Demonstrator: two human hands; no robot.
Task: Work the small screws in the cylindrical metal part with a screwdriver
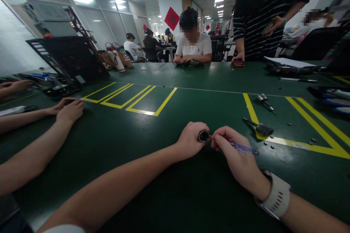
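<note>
My left hand (192, 139) is closed around a hollow round metal bit (203, 136), its dark ring-shaped open end facing me. It looks like a hole saw, but the fingers cover most of it. Pinched in my right hand (232, 145) is a small screwdriver (244, 148) with a clear purple handle. Its thin shaft points left and meets the side of the bit; the tip's exact contact is hidden. To the right lie a dark bit with a shank (263, 129) and a silver bit with a shank (265, 102). Several small metal rings or nuts (266, 143) are scattered beside them.
Yellow tape (142, 112) marks bays on the green table (131, 145). At left are a co-worker's hands (69, 111) and an opened black computer case (73, 58). Pliers-like tools with blue handles (336, 102) lie at right. People sit and stand across the table.
</note>
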